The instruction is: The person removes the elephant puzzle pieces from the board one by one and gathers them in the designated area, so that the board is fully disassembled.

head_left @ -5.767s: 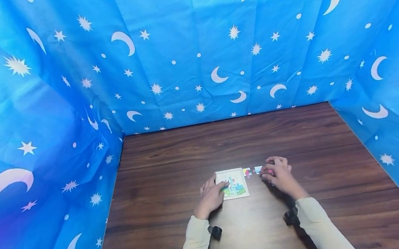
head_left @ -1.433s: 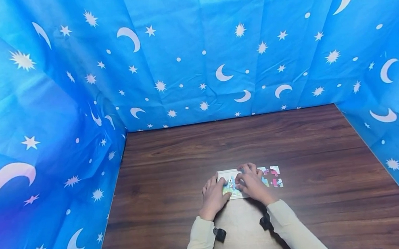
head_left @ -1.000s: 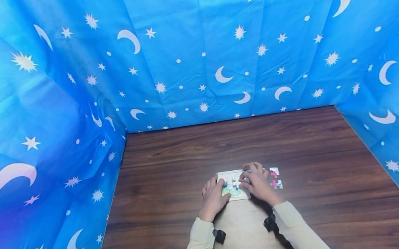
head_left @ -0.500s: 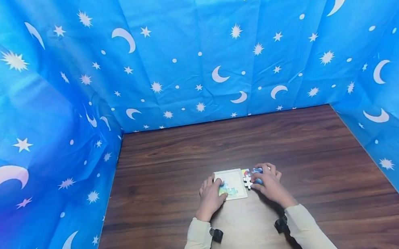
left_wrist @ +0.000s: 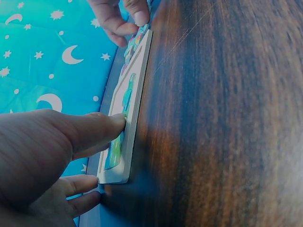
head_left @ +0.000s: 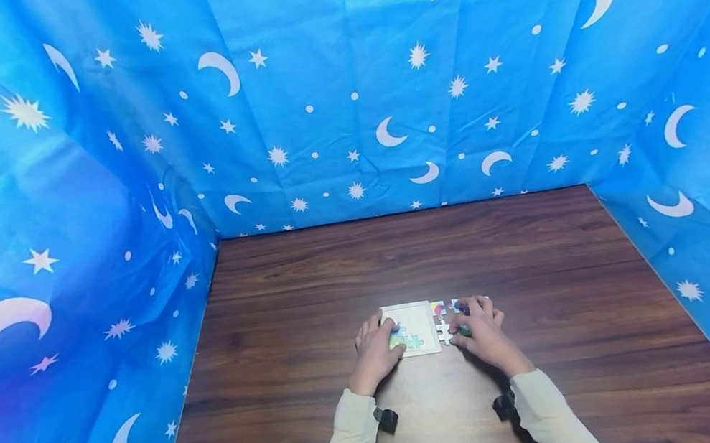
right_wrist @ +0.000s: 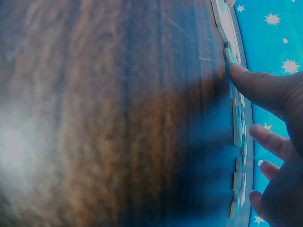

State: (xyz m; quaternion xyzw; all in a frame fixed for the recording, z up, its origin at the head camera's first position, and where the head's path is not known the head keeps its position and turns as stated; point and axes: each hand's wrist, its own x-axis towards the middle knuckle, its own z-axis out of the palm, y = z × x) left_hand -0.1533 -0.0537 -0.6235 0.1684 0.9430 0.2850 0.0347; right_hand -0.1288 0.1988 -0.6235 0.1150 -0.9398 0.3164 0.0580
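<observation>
My left hand holds the left side of a white-framed jigsaw tray. In the left wrist view its thumb presses on the tray's face, and other fingers lie at the edge. Joined blue-green pieces fill the tray's lower left; the pale bottom shows above. Just right of the tray, my right hand pinches a pale puzzle piece at table level. In the right wrist view the thumb touches a piece edge, while the index fingertip is hidden and other fingers are spread.
Several loose pieces, one yellow and pink piece among them, lie right of the tray, partly under my right hand. The brown wooden table is bounded by a blue moon-and-star cloth at the back and sides.
Over the last second my right hand has brought the pale piece from over the tray to its right side, then slightly nearer me. The tray holds fewer pieces. My left hand stays on it.
</observation>
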